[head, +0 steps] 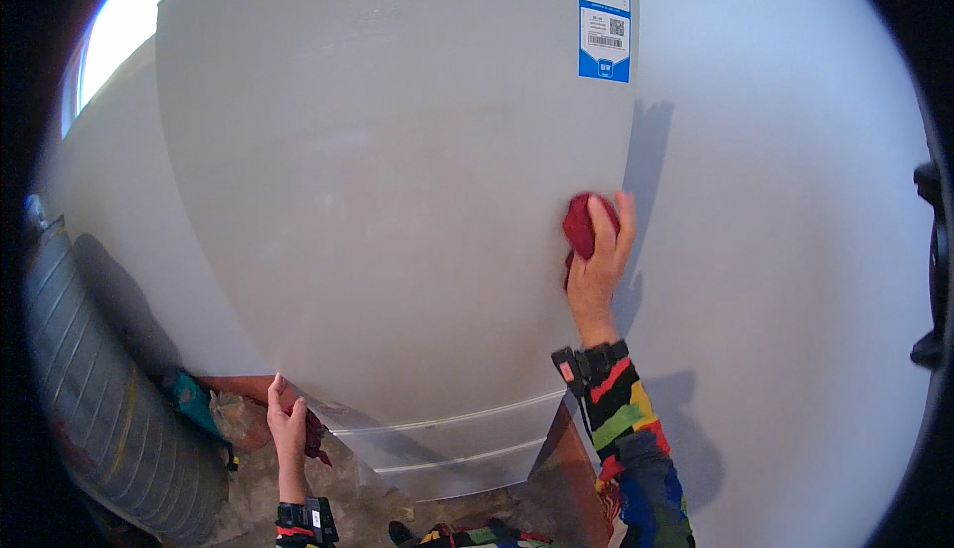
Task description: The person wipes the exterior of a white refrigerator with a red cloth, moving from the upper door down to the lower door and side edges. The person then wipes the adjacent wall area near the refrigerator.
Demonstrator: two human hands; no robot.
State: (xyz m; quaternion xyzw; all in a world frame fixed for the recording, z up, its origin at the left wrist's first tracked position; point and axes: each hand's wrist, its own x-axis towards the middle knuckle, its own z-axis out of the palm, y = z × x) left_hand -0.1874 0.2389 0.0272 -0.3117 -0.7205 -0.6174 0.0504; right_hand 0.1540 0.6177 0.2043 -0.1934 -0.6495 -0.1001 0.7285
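Observation:
A tall light-grey appliance front [387, 198], which looks like a refrigerator's, fills the middle of the view. My right hand [602, 257] presses a bunched dark red cloth [585, 226] against its right edge, fingers spread over the cloth. At the lower left my left hand [287, 421] is by the appliance's left edge. Another dark red cloth [316, 440] hangs from its grip, partly hidden behind the palm. Below the large panel are lower panels [455, 436] with pale horizontal trim. A blue and white label [604, 34] with print and codes is stuck near the upper right edge.
Pale wall [768, 213] stands close on the right, with reddish-brown skirting [585, 458] below. At left leans a large grey banded roll-like object [127, 399]. A filled plastic bag [240, 420] and a teal item [192, 399] lie beside it on the floor. A bright window [134, 19] is upper left.

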